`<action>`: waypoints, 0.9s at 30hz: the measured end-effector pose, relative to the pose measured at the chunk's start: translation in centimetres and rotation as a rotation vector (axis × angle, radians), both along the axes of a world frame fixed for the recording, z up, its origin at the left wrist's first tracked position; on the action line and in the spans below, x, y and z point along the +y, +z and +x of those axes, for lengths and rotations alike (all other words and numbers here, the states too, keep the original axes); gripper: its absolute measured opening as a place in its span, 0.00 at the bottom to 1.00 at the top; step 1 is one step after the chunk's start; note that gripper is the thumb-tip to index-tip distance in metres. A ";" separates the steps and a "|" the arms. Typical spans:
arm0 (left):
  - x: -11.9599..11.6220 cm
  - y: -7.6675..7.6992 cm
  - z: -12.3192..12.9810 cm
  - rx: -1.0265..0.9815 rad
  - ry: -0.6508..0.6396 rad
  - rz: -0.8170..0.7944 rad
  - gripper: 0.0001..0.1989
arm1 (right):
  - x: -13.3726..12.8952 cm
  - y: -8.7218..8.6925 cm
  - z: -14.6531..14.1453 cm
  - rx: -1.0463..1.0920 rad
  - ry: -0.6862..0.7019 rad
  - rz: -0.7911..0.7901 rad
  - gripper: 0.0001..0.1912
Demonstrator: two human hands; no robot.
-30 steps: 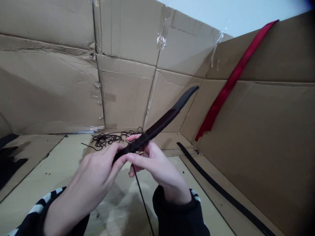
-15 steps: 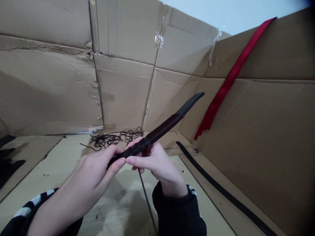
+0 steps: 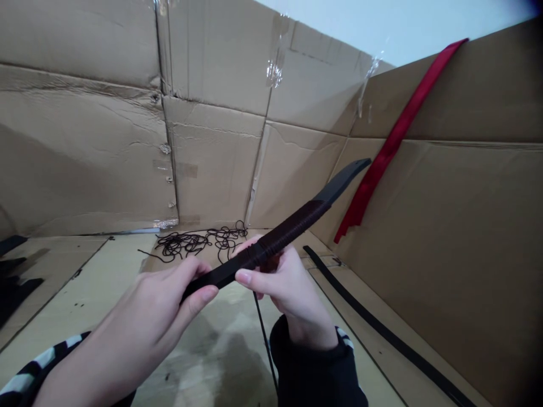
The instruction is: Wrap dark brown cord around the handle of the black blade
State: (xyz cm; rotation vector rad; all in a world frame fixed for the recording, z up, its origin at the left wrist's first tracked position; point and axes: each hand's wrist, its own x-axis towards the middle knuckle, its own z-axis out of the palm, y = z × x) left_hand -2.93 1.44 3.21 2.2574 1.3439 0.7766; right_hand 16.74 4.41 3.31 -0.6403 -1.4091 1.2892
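Observation:
Both of my hands hold a dark, slender stick point(image 3: 223, 273) slanting up to the right. Its upper end point(image 3: 345, 178) is bare and curved, like the end of a sword handle. Below that, dark brown cord wrapping point(image 3: 297, 223) covers a long stretch in tight turns, with looser turns near my right hand. My left hand point(image 3: 156, 308) is closed on the lower part, thumb along the near side. My right hand point(image 3: 288, 282) grips from below at the wrapping's lower edge, its fingers partly hidden. A thin dark strand point(image 3: 265, 336) runs downward beneath it.
Tangled dark cord point(image 3: 190, 243) lies at the back of the work surface. A long black curved strip point(image 3: 382, 328) rests along the right side. Red ribbon point(image 3: 396, 135) hangs over the right cardboard wall point(image 3: 462, 226). Black pieces point(image 3: 19, 282) lie at the left edge.
The stick has shifted up and to the right. My right hand has moved rightward, widening the gap from my left hand, and more of the bare lower stick shows between them.

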 end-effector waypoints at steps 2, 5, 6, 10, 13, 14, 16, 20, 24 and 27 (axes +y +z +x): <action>-0.1 -0.1 -0.2 0.005 -0.002 0.002 0.19 | -0.1 0.0 0.1 0.027 -0.017 0.009 0.12; -0.2 -0.2 -0.4 0.022 0.007 -0.008 0.19 | -0.3 0.1 0.5 0.074 -0.031 0.004 0.13; -0.2 -0.3 -0.4 0.027 0.008 -0.007 0.19 | -0.4 0.1 0.6 0.083 -0.032 0.004 0.14; -0.2 -0.1 -0.4 0.035 -0.002 0.026 0.19 | -0.7 0.4 0.7 0.082 -0.016 0.013 0.13; -0.1 -0.1 -0.5 0.027 -0.003 0.088 0.18 | -0.7 0.3 0.4 0.075 0.044 -0.005 0.14; -0.1 -0.1 -0.6 0.019 -0.001 0.122 0.18 | -0.7 0.2 0.4 0.072 0.072 -0.016 0.16; -0.1 -0.2 -0.8 0.009 -0.001 0.192 0.16 | -0.6 -0.3 0.5 0.043 0.123 -0.039 0.24; 0.0 -0.4 -1.1 0.014 -0.018 0.301 0.14 | -1.6 -0.8 2.7 -0.173 0.062 -0.055 0.25; 0.0 -0.1 -1.3 0.019 -0.033 0.377 0.14 | -6.1 -0.5 7.4 -0.694 -0.179 -0.089 0.19; 0.1 0.2 -1.4 0.032 -0.023 0.373 0.15 | -11.7 -1.1 10.7 -1.136 -0.272 -0.103 0.11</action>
